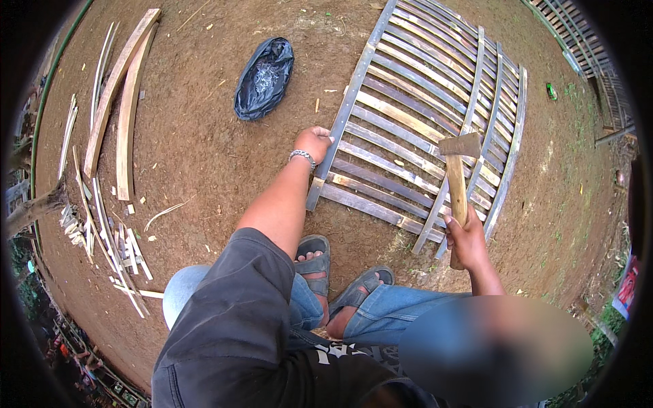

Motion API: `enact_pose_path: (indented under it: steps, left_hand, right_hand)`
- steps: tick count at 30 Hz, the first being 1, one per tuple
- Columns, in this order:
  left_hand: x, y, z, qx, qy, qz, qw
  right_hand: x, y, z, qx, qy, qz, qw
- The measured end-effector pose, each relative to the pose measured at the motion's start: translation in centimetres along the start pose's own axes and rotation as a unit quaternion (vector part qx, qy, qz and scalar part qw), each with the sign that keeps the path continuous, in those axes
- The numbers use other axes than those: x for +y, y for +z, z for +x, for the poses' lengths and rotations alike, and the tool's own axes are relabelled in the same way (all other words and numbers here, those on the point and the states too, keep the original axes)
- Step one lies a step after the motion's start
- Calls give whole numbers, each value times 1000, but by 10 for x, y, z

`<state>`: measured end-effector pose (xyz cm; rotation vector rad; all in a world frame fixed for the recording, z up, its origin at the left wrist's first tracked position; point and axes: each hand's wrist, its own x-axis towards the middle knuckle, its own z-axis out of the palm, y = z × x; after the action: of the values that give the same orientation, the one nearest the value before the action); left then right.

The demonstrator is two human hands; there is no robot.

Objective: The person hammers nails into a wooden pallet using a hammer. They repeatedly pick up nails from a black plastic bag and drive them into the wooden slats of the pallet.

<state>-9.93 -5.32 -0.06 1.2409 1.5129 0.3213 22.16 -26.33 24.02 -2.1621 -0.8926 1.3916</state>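
Note:
A slatted bamboo panel (388, 146) lies on the dirt ahead of me, its several slats crossed by long rails. My left hand (314, 145), with a chain bracelet on the wrist, is at the panel's left edge rail (340, 126). Its fingers are closed, the fingertips by the rail; whatever they pinch is too small to make out. Raised over the panel's near right part is a hatchet (458, 170) with a broad metal head and a wooden handle. My right hand (468, 238) is wrapped round the lower handle, the head pointing away from me.
Beyond my left hand lies a black plastic bag (265, 80), open, with small thin pieces inside. Long wooden boards (126, 122) are at the left, with split sticks and offcuts (129, 255) nearer me. A slatted fence (578, 34) stands at far right. My sandalled feet (314, 268) are close to the panel.

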Motion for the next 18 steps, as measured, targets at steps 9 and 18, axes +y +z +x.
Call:
enact_pose_path:
  steps: [9, 18]
  left_hand:
    - [68, -54, -4, 214, 148, 144, 955]
    - [44, -165, 81, 247, 37, 326, 912]
  right_hand:
    - [-1, -5, 1, 13, -12, 9, 1000]
    - [40, 3, -14, 51, 17, 18, 998]
